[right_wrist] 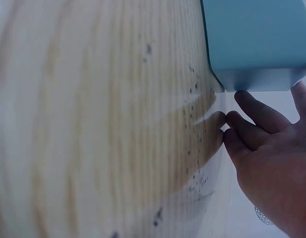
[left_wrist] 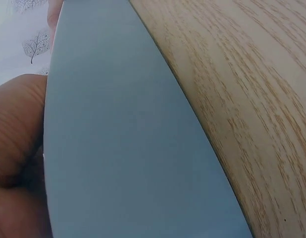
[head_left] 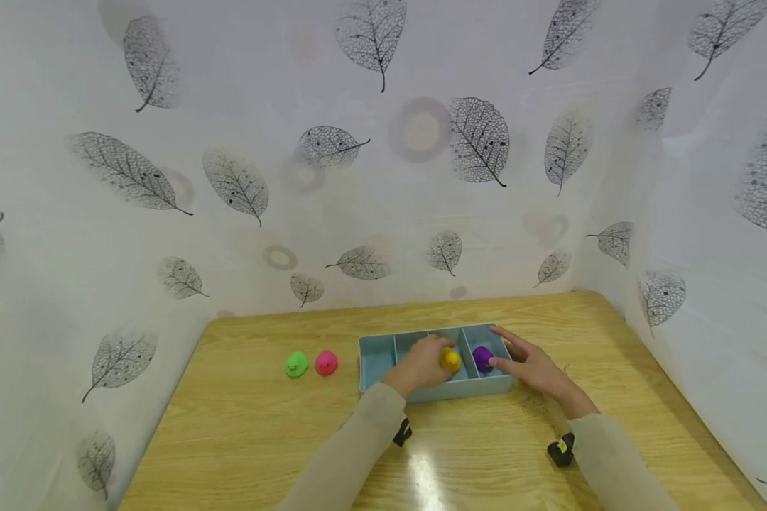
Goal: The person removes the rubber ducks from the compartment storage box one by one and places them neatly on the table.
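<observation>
Left hand [head_left: 422, 360] and right hand [head_left: 537, 367] are both at a blue four-compartment box [head_left: 463, 388], its long axis running left to right across a wooden counter [head_left: 243, 426]. Outside its left end sit a green duck [head_left: 296, 364] and a pink duck [head_left: 326, 363], nearer the left hand. That hand's curled fingers appear to grip a yellow duck [head_left: 450, 360] in the third compartment. Rightmost compartment: a purple duck [head_left: 482, 359]. Right hand: loosely spread at the end wall, thumb beside purple; contact unclear.
</observation>
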Demonstrator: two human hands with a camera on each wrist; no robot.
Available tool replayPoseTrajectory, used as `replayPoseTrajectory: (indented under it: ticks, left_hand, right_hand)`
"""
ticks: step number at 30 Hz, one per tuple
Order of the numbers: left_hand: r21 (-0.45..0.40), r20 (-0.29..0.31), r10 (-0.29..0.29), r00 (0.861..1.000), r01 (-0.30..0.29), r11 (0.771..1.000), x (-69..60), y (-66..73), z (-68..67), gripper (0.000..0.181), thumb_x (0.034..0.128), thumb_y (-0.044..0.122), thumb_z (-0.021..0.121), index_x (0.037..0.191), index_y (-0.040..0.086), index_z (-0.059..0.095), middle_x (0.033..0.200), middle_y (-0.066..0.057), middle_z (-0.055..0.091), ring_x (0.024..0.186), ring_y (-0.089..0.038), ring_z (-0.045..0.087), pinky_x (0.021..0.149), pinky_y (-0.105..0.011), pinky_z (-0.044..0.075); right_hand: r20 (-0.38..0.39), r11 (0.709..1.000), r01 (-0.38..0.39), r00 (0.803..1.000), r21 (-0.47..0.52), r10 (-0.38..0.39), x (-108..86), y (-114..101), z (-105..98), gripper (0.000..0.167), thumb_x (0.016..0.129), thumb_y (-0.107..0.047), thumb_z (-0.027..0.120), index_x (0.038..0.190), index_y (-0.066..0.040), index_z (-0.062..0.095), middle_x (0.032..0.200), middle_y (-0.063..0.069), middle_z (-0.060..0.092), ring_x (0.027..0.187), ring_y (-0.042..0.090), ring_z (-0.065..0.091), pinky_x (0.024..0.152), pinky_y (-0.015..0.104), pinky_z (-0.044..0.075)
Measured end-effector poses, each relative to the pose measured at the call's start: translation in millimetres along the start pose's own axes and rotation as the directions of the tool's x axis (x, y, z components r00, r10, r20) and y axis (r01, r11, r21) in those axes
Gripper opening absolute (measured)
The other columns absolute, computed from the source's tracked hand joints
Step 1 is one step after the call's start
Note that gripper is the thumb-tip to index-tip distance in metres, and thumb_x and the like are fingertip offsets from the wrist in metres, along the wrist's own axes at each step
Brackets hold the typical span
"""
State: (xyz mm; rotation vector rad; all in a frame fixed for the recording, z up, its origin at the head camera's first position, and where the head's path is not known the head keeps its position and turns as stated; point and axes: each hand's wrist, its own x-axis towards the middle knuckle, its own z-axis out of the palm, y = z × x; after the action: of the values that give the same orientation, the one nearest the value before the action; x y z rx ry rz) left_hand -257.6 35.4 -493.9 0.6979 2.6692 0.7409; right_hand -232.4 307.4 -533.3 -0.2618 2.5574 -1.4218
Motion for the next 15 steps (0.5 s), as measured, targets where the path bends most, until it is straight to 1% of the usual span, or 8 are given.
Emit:
replayPoseTrajectory:
  ticks: [3,9,12,15]
  left_hand:
    - [0.006,0.007,-0.011,1.0,0.011,1.0,2.0,0.8,0.5,0.058,0.0913,0.014,0.081,0.146,0.011,0.061,0.144,-0.012,0.061,0.128,-0.029,0.062,0.108,-0.042,0.055]
    - [0.054,0.027,-0.012,1.0,0.01,0.998,4.2,1.4,-0.3,0.055,0.091,0.018,0.082,0.143,0.013,0.064,0.138,-0.011,0.063,0.122,-0.027,0.063,0.103,-0.039,0.057]
    - [0.07,0.036,-0.01,0.999,0.007,0.997,4.7,1.7,-1.2,0.054,0.0908,0.019,0.083,0.142,0.013,0.065,0.138,-0.011,0.063,0.121,-0.027,0.063,0.103,-0.039,0.057]
    - [0.067,0.035,-0.003,0.999,0.0,0.998,4.5,2.6,-2.3,0.053,0.09,0.017,0.083,0.14,0.011,0.066,0.137,-0.012,0.063,0.119,-0.027,0.064,0.103,-0.039,0.057]
  right_hand:
    - [-0.002,1.0,0.004,1.0,0.007,-0.004,-0.8,0.2,0.0,0.076,0.104,-0.038,0.067,0.168,-0.024,0.03,0.168,0.033,0.027,0.153,0.056,0.028,0.118,0.073,0.033]
    - [-0.008,1.0,0.008,1.0,0.003,-0.008,-1.3,0.5,0.3,0.075,0.104,-0.038,0.067,0.168,-0.024,0.03,0.169,0.032,0.025,0.153,0.056,0.027,0.118,0.073,0.032]
    - [-0.007,1.0,0.006,1.0,-0.003,-0.006,-1.1,0.4,0.5,0.075,0.104,-0.038,0.067,0.168,-0.024,0.03,0.168,0.033,0.025,0.153,0.056,0.027,0.118,0.073,0.032]
    - [-0.003,1.0,0.006,1.0,0.001,-0.006,-1.1,-0.1,0.5,0.076,0.104,-0.038,0.067,0.168,-0.024,0.029,0.168,0.033,0.026,0.153,0.056,0.028,0.118,0.074,0.033]
